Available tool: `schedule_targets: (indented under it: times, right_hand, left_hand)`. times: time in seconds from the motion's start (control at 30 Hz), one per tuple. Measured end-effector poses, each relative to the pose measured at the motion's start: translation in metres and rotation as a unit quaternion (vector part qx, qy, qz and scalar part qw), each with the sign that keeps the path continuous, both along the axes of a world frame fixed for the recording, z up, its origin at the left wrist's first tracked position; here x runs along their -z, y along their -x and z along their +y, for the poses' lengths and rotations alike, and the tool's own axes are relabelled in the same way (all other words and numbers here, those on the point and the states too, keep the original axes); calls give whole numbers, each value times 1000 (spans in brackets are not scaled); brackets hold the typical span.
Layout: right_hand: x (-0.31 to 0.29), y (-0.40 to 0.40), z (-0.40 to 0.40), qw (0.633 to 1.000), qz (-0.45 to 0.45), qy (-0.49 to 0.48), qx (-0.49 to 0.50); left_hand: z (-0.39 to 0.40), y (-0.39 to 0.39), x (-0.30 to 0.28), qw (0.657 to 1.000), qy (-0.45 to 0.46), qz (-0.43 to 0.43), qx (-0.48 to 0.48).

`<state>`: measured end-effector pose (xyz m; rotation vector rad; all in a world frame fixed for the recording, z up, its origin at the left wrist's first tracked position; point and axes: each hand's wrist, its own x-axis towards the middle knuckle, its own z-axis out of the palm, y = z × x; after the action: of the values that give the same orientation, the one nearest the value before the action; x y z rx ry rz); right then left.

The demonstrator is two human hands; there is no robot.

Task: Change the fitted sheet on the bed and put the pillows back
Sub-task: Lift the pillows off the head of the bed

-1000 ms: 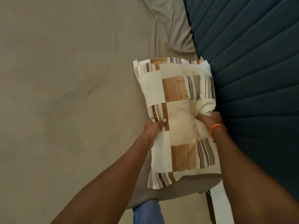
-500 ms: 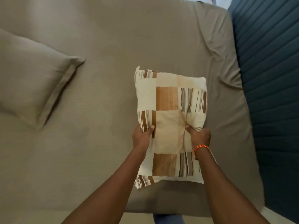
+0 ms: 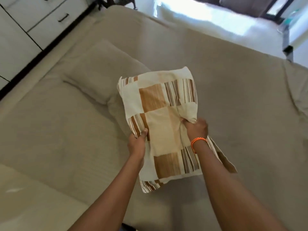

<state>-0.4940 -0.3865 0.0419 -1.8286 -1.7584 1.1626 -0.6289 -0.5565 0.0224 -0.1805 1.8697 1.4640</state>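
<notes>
I hold a cream and brown patchwork pillow (image 3: 164,120) in the air above the bed. My left hand (image 3: 137,142) grips its left edge, thumb on top. On the right side, my right hand (image 3: 196,128), with an orange band at the wrist, bunches the pillow's fabric in its fingers. The bed wears a taupe fitted sheet (image 3: 233,97), stretched fairly smooth with a few creases at the right corner. A taupe pillow (image 3: 100,75) lies on the sheet to the left, partly behind the patchwork one.
White drawer fronts (image 3: 41,15) run along the bed's far left side, with a dark gap between. Bright floor (image 3: 216,19) and dark furniture legs show beyond the bed's far end. A paler fabric surface (image 3: 33,197) fills the lower left.
My view has swung up and left from the blue headboard toward the far end of the bed. The patchwork pillow stays gripped in both hands and now hangs beside the taupe pillow.
</notes>
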Motion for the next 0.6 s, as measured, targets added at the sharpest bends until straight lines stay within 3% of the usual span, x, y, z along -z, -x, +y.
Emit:
schedule_targets:
  times: [0.23,0.33,0.43,0.53,0.6]
  right_hand:
    - [-35,226,48,986,-11,-106,-127]
    - [-43,301,71,981,55,-129,-132]
    - [-13,333,71,974,85,-99,-186]
    - [42,328,35,971,-11,-76,-227]
    - [75,315,8,975,-65,-105,-185]
  left_hand:
    - [28,184,-9,995,-21,68,-65]
    - [41,262,-5,993,-15,88,-83]
    - [45,304,9,997,-36,10,-61]
    - [43,306,42,999,-3,-49,-13]
    - [43,298,67,996,11,-84,-6]
